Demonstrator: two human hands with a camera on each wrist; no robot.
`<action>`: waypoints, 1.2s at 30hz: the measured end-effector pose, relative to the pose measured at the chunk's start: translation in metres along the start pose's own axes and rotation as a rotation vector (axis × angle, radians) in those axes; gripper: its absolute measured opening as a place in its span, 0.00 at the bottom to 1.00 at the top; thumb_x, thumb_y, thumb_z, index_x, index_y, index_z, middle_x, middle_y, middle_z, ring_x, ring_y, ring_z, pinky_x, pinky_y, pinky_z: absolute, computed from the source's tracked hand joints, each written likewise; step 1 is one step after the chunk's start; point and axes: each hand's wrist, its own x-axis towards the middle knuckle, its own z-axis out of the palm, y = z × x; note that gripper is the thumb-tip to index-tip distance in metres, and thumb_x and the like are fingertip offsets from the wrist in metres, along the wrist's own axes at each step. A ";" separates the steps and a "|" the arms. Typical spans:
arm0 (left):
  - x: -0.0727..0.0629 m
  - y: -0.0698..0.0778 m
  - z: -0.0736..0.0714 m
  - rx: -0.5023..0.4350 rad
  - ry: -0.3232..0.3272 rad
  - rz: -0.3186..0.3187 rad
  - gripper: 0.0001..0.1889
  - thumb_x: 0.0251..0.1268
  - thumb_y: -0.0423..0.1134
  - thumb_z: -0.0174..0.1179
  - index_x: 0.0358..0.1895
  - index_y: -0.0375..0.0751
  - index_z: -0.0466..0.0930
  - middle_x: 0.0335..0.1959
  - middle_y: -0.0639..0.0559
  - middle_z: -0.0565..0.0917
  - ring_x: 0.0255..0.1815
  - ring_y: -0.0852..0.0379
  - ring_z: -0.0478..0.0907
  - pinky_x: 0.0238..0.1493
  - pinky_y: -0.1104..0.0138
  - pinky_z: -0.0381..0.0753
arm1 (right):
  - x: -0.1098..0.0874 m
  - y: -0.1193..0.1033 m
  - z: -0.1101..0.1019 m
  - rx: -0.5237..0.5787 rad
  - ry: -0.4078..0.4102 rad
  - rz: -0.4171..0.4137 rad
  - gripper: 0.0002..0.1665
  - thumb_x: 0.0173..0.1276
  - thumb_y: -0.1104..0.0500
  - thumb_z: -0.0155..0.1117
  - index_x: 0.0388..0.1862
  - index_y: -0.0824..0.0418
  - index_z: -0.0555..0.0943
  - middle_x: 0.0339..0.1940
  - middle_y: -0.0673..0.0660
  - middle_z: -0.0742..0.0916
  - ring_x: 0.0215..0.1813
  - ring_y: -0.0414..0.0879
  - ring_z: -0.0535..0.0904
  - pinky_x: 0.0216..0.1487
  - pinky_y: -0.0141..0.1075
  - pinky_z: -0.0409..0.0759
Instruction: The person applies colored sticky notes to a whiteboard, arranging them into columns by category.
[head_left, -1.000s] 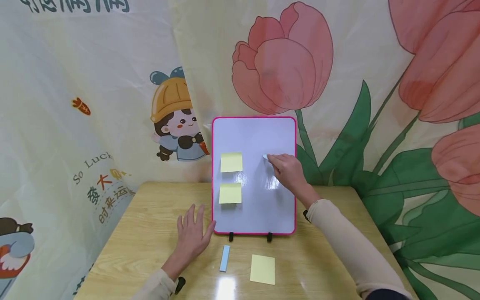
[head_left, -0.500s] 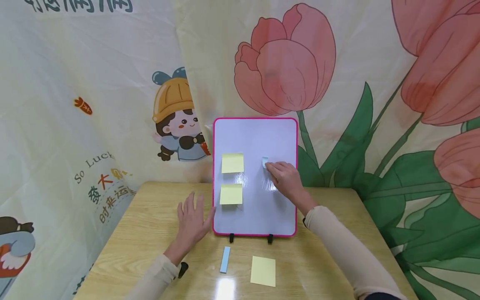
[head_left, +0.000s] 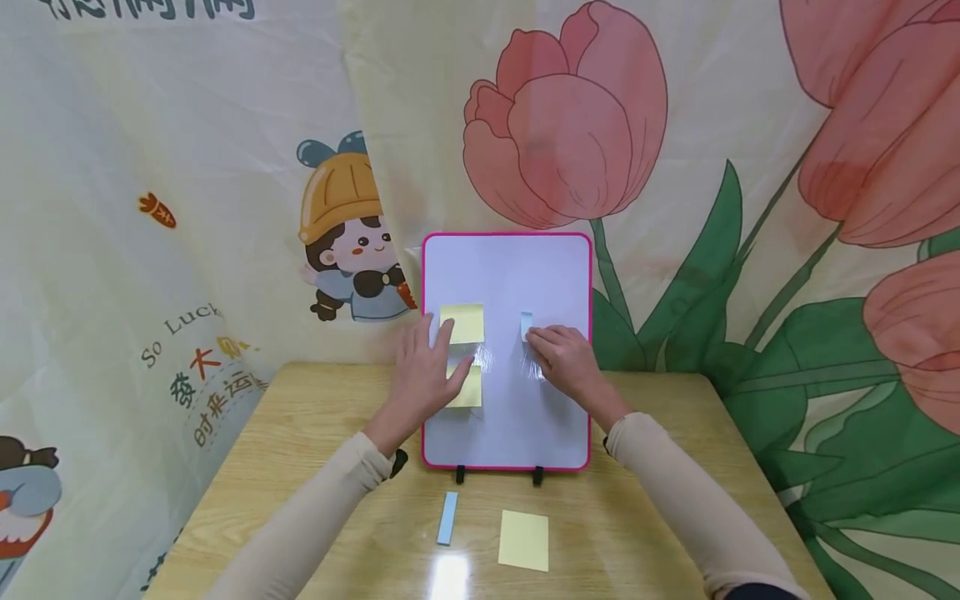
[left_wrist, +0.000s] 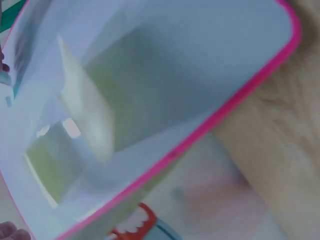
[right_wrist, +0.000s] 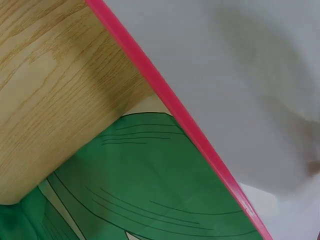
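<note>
A white board [head_left: 506, 267] with a pink rim stands upright on two small black feet. Stuck to its left half are an upper yellow sticky note [head_left: 468, 321] and a lower yellow sticky note [head_left: 470, 393]; in the left wrist view the nearer yellow note [left_wrist: 87, 107] stands partly off the board. My left hand [head_left: 423, 371] spreads its fingers over the left edges of both notes; contact cannot be told. On the right half, my right hand [head_left: 568, 360] pinches the lower end of a blue sticky strip [head_left: 527, 322], whose upper end lies on the board.
Another blue strip [head_left: 447, 518] lies on the wooden table [head_left: 315, 400] before the board, with a yellow sticky note [head_left: 523, 540] to its right. Behind the table hangs a printed cloth [head_left: 566, 125] with tulips and cartoon figures.
My right hand has slid down from the top of the blue strip to its lower end, baring its upper part. My left hand has risen from beside the board's lower left corner to the yellow notes.
</note>
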 end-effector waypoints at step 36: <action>0.121 0.062 0.052 0.299 -0.159 -0.048 0.45 0.63 0.70 0.53 0.79 0.55 0.50 0.79 0.35 0.50 0.77 0.35 0.49 0.72 0.36 0.52 | -0.002 0.001 0.008 -0.035 -0.014 -0.006 0.20 0.60 0.55 0.75 0.51 0.57 0.87 0.52 0.54 0.89 0.53 0.50 0.84 0.57 0.46 0.80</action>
